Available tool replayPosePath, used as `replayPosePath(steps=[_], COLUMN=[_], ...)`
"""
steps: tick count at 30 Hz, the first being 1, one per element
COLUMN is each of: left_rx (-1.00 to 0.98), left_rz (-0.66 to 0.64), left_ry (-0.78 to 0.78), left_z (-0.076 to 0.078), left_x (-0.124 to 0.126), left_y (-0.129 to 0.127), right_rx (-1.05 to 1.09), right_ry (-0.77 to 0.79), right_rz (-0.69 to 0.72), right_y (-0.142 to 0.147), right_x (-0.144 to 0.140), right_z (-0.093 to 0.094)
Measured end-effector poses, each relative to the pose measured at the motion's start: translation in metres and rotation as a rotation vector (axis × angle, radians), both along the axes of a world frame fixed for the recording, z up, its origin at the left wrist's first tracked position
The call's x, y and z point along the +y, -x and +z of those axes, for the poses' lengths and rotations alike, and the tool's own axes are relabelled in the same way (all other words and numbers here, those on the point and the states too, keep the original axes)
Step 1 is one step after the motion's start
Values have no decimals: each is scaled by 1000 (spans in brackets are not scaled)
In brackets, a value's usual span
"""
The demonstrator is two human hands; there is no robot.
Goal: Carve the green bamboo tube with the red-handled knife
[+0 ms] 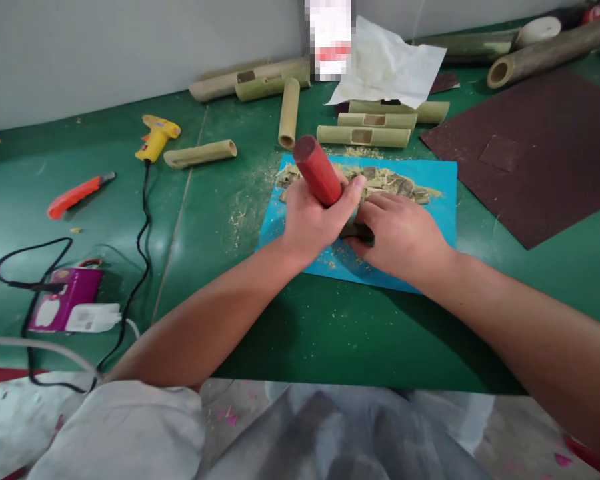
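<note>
Pale sleeve (125,427) nearest; red handle (317,170), thick, flat-ended, in left hand (307,217).

A blue mat (441,223), a yellow glue gun (157,139) to its left and a brown sheet (540,160) to its right are being held up by the green table (325,333).

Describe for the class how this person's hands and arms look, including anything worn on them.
The left hand and right hand are bare, without gloves; no rings, watch or bracelet can be seen. The left forearm and right forearm are uncovered. A loose, creased, pale grey sleeve covers the upper left arm; no right sleeve shows.
</note>
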State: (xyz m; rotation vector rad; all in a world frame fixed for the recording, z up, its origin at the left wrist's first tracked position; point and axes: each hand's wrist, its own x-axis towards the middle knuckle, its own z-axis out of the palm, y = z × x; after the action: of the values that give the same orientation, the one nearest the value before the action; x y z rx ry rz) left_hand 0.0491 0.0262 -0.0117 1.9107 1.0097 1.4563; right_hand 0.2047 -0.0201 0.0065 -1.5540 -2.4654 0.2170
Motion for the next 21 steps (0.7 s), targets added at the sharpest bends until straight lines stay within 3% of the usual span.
replayPosePath(steps=[7,21], left_rx=[18,-153], left_rz=[-14,-43], left_ry=[30,77], left_z=[0,-5], left_x=[2,0], left_y=[-2,-1], right_rx=[-68,7], right_ry=[6,33], right_rz=[7,70], right_y=[3,8], right_x=[-3,-5], right_z=[5,0])
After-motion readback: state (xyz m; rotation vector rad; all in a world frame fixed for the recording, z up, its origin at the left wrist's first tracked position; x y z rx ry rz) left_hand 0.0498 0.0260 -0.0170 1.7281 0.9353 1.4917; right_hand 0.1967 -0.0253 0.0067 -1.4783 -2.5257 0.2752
